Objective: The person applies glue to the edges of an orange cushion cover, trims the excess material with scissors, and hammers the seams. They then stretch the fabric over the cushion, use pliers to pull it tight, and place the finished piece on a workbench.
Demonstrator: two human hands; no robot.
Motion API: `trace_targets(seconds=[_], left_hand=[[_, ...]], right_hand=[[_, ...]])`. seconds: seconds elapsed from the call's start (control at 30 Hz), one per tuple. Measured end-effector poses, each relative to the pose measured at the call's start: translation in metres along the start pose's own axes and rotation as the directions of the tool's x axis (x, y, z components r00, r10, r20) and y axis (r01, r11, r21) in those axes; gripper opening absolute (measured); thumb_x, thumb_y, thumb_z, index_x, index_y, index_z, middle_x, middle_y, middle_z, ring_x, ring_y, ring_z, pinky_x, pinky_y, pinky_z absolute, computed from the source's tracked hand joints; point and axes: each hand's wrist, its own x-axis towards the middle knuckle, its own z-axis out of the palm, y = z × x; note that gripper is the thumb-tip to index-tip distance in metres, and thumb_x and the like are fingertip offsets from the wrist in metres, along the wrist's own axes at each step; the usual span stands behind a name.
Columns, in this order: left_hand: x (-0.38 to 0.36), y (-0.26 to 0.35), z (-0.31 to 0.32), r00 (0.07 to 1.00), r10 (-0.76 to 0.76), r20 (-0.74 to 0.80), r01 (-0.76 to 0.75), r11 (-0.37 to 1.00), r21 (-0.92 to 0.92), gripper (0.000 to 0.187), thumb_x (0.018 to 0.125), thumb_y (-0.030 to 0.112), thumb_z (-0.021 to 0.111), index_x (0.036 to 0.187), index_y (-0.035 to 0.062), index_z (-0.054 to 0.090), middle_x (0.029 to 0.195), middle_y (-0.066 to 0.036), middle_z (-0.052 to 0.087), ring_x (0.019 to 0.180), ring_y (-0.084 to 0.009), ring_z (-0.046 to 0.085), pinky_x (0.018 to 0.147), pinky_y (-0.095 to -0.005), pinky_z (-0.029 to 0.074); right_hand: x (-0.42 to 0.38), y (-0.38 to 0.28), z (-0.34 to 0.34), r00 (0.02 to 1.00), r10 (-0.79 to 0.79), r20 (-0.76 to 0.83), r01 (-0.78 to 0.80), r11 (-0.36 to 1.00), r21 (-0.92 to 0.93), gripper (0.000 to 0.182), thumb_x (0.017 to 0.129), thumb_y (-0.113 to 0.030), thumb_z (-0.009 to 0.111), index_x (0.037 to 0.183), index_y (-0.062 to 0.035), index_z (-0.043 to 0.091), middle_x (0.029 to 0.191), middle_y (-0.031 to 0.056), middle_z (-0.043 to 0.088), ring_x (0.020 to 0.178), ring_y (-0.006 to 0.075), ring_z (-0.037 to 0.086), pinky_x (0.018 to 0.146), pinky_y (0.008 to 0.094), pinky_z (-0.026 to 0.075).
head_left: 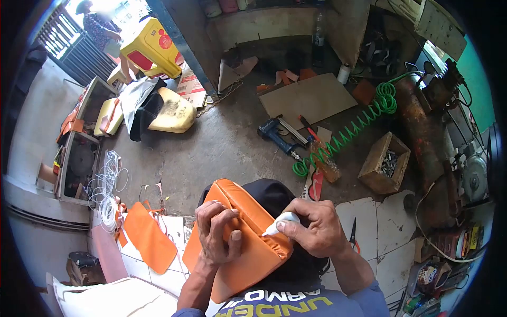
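Note:
An orange padded cushion (248, 259) with a leather-like cover lies tilted across my lap. My left hand (217, 232) presses on its upper face with bent fingers, steadying it near the raised seam. My right hand (317, 227) pinches a small white squeeze bottle (285, 218) with a tapered nozzle. The nozzle points down and left, its tip right at the seam beside the gathered, wrinkled corner of the cover.
On the floor ahead are a nail gun (277, 137), a coiled green air hose (364, 119), a wooden box of metal pieces (385, 164) and a flat board (309, 100). Scissors (354, 238) lie to the right, orange material (148, 238) to the left. A person (100, 31) stands beyond a yellow stool (150, 47).

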Motion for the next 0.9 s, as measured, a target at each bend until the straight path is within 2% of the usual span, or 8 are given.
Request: trace_targets(seconds=[0.17, 0.37, 0.43, 0.57, 0.63, 0.7, 0.77, 0.9], left_hand=[[0.000, -0.001, 0.000, 1.000, 0.002, 0.007, -0.002, 1.000, 0.003, 0.035, 0.094, 0.033, 0.060, 0.113, 0.0038, 0.066, 0.107, -0.016, 0.056, 0.103, -0.0330, 0.056, 0.095, -0.0489, 0.045], [-0.001, -0.004, 0.002, 1.000, 0.003, 0.019, -0.003, 1.000, 0.012, 0.035, 0.092, 0.030, 0.061, 0.114, 0.0028, 0.065, 0.107, -0.017, 0.056, 0.103, -0.0341, 0.056, 0.094, -0.0487, 0.045], [0.000, -0.005, 0.002, 1.000, 0.003, 0.021, -0.003, 1.000, 0.010, 0.035, 0.092, 0.030, 0.061, 0.114, 0.0026, 0.065, 0.107, -0.017, 0.056, 0.103, -0.0345, 0.056, 0.094, -0.0487, 0.045], [-0.001, -0.006, 0.002, 0.999, -0.011, 0.038, 0.011, 1.000, -0.002, 0.035, 0.092, 0.028, 0.061, 0.114, 0.0022, 0.065, 0.108, -0.017, 0.055, 0.102, -0.0346, 0.055, 0.095, -0.0488, 0.044], [-0.001, -0.005, 0.003, 0.999, -0.012, 0.038, 0.012, 1.000, -0.007, 0.034, 0.092, 0.028, 0.061, 0.115, 0.0022, 0.065, 0.109, -0.017, 0.055, 0.102, -0.0345, 0.055, 0.095, -0.0489, 0.044], [0.000, -0.005, 0.002, 0.999, -0.027, 0.037, 0.027, 1.000, -0.003, 0.034, 0.092, 0.027, 0.061, 0.115, 0.0023, 0.065, 0.109, -0.018, 0.055, 0.102, -0.0342, 0.055, 0.095, -0.0490, 0.044], [0.000, -0.005, 0.001, 0.999, -0.023, 0.037, 0.023, 1.000, 0.003, 0.034, 0.092, 0.027, 0.061, 0.116, 0.0023, 0.065, 0.109, -0.017, 0.055, 0.102, -0.0341, 0.055, 0.095, -0.0490, 0.044], [-0.004, -0.003, 0.000, 0.998, -0.033, 0.049, 0.032, 0.999, 0.022, 0.034, 0.092, 0.027, 0.061, 0.116, 0.0024, 0.065, 0.108, -0.017, 0.054, 0.102, -0.0339, 0.054, 0.094, -0.0489, 0.045]], right_hand=[[-0.010, 0.004, -0.002, 1.000, 0.002, -0.007, -0.001, 1.000, 0.024, 0.018, 0.091, -0.018, 0.074, 0.089, -0.0005, 0.069, 0.073, 0.0139, 0.069, 0.064, 0.0202, 0.069, 0.059, 0.0339, 0.052], [-0.025, 0.003, -0.012, 0.997, 0.076, 0.014, -0.077, 0.996, 0.041, 0.017, 0.091, -0.017, 0.074, 0.091, -0.0006, 0.071, 0.069, 0.0088, 0.069, 0.062, 0.0127, 0.067, 0.055, 0.0295, 0.048], [-0.027, 0.001, -0.014, 0.989, 0.149, 0.015, -0.150, 0.981, 0.126, 0.016, 0.092, -0.016, 0.073, 0.091, -0.0004, 0.071, 0.069, 0.0077, 0.068, 0.061, 0.0091, 0.065, 0.053, 0.0275, 0.047], [-0.022, 0.002, -0.006, 0.990, 0.137, -0.028, -0.132, 0.982, 0.139, 0.017, 0.092, -0.016, 0.072, 0.090, 0.0005, 0.071, 0.069, 0.0089, 0.069, 0.061, 0.0103, 0.065, 0.054, 0.0279, 0.048], [-0.016, 0.006, -0.004, 0.998, -0.023, -0.066, 0.026, 0.999, 0.048, 0.017, 0.093, -0.016, 0.072, 0.091, 0.0012, 0.071, 0.069, 0.0101, 0.070, 0.060, 0.0116, 0.066, 0.054, 0.0286, 0.050], [-0.015, 0.007, -0.006, 0.997, -0.044, -0.055, 0.046, 0.999, 0.029, 0.018, 0.092, -0.016, 0.072, 0.090, 0.0012, 0.071, 0.070, 0.0115, 0.070, 0.060, 0.0130, 0.068, 0.055, 0.0297, 0.051], [-0.019, 0.005, -0.012, 0.998, 0.065, 0.011, -0.065, 0.993, 0.098, 0.017, 0.092, -0.016, 0.072, 0.090, 0.0005, 0.070, 0.071, 0.0117, 0.070, 0.062, 0.0136, 0.069, 0.056, 0.0303, 0.052], [-0.024, 0.004, -0.014, 0.993, 0.116, 0.033, -0.120, 0.985, 0.127, 0.015, 0.091, -0.015, 0.072, 0.090, -0.0002, 0.070, 0.071, 0.0114, 0.070, 0.063, 0.0139, 0.069, 0.056, 0.0305, 0.051]])
